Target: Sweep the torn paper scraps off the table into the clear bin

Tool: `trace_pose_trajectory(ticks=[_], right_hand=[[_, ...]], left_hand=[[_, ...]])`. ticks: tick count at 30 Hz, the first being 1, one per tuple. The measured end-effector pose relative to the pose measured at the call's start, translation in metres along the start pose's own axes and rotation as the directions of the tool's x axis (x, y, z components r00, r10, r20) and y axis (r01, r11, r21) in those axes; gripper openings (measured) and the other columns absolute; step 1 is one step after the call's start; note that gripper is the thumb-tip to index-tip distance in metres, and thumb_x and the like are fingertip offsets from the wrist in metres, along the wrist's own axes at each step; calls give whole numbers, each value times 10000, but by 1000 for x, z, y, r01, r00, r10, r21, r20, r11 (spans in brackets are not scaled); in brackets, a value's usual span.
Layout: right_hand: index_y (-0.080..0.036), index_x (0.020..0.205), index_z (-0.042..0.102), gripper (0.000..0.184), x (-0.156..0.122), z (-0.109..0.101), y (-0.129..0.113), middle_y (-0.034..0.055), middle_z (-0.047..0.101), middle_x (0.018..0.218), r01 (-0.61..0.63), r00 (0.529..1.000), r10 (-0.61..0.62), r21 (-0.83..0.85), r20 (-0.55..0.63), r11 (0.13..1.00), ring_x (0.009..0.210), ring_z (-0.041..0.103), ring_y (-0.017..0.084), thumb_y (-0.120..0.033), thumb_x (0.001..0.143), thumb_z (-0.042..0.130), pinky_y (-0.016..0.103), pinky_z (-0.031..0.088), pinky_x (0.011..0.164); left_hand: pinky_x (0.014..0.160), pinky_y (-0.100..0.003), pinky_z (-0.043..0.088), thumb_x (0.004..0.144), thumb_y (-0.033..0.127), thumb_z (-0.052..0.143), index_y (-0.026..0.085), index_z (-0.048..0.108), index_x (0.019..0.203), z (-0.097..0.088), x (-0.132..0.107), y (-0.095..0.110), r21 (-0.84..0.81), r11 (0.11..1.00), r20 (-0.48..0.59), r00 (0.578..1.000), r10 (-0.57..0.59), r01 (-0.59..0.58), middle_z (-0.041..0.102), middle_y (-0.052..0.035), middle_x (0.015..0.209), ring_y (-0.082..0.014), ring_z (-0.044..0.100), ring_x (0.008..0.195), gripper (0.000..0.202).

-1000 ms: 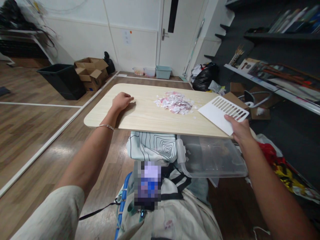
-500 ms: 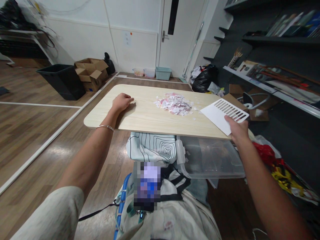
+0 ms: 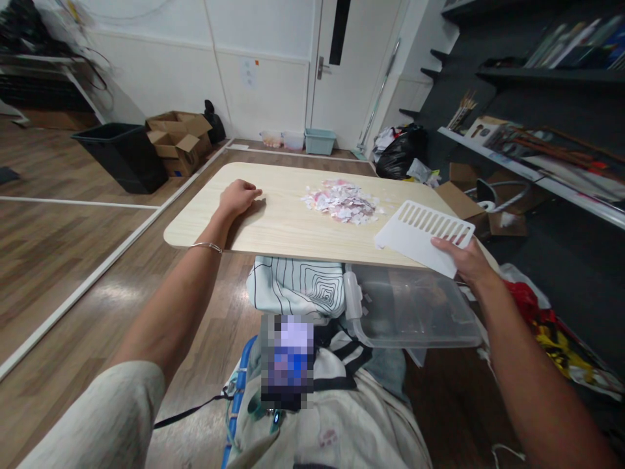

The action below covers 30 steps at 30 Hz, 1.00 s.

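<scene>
Gripped at its slotted end by the right hand [image 3: 471, 260] is the white scraper [image 3: 415, 244], thumb pressed on top; the left hand [image 3: 239, 197] is rested on the wood, fingers curled, and whether anything is enclosed there cannot be told. Across the middle, the pale table [image 3: 278, 228] is spread out wide. Below its near edge a clear plastic box [image 3: 415, 319] is seen, partly covered by the tabletop, with a patterned cloth [image 3: 295, 286] set just left of it. Over that box, the scraper's near corner is held past the edge! Between the hands, paper scraps [image 3: 344, 202] are heaped, loose bits strewn around, untouched by either hand.
</scene>
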State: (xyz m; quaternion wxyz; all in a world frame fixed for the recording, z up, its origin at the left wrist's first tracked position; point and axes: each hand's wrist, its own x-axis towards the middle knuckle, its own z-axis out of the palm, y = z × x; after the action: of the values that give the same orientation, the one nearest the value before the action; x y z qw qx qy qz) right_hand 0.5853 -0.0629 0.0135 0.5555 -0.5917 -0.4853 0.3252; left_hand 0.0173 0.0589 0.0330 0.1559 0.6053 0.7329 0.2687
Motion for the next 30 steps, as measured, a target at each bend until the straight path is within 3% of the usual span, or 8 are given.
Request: trace_pose_trajectory(ticks=[8,11,14,17,21,24,27,30], right_hand=[[-339,1002,851,556,-9,-1,-12,-26,920,961,-42,995,41,-1,89,999,795,825,275,-335,504,1099,401,715,671],[-317,984,857,574,-11,0,-15,-23,911,920,-68,992,65,17,109,998,750,800,248,-304,463,1096,352,685,634],[-283,953,849,596,-12,-1,-16,-16,882,837,-114,987,111,20,115,993,684,768,226,-259,408,1088,315,642,598],[-273,957,829,613,-11,-4,-14,0,878,835,-145,984,142,18,110,989,699,780,242,-234,399,1078,324,644,620],[-272,954,813,593,-10,-6,-12,9,876,844,-130,985,127,16,114,991,709,783,242,-239,422,1073,323,653,639],[-294,932,795,592,-11,-5,-14,-24,866,821,-131,983,125,41,135,990,654,762,220,-242,411,1070,307,650,600],[-309,934,794,607,-13,-3,-17,-43,860,809,-139,977,129,48,169,989,664,771,212,-235,404,1081,286,655,597],[-310,945,790,616,-14,-2,-18,-42,865,811,-139,977,127,60,174,988,667,780,219,-241,412,1092,292,662,598]], left_hand=[[930,-448,486,973,428,673,291,561,695,-2,-5,3,6,1000,7,1000,18,-18,561,-39,702,-312,640,902,329],[852,-425,474,967,391,706,301,448,642,-5,-9,7,-148,989,3,1000,15,-14,432,1,641,-251,530,762,424],[731,-392,410,988,367,710,308,336,624,-17,-26,9,-372,928,-118,993,-19,-27,341,27,610,-189,360,654,524],[650,-375,334,1010,389,705,293,291,624,-34,-73,10,-526,841,-286,957,-36,-126,299,31,599,-165,282,611,574],[584,-365,254,1038,512,790,271,288,619,-33,-179,15,-670,649,-498,867,-32,-361,259,56,583,-140,218,551,697],[533,-340,168,995,478,932,255,243,605,5,-262,13,-665,410,-722,678,-139,-624,167,108,546,-85,122,476,822],[556,-315,270,1024,489,976,236,402,610,51,-324,-4,-750,436,-591,800,-104,-498,330,86,554,-100,346,516,751],[668,-308,453,1022,631,963,243,630,740,81,-361,-33,-833,506,-337,930,-145,-223,575,34,693,-155,547,677,584]])
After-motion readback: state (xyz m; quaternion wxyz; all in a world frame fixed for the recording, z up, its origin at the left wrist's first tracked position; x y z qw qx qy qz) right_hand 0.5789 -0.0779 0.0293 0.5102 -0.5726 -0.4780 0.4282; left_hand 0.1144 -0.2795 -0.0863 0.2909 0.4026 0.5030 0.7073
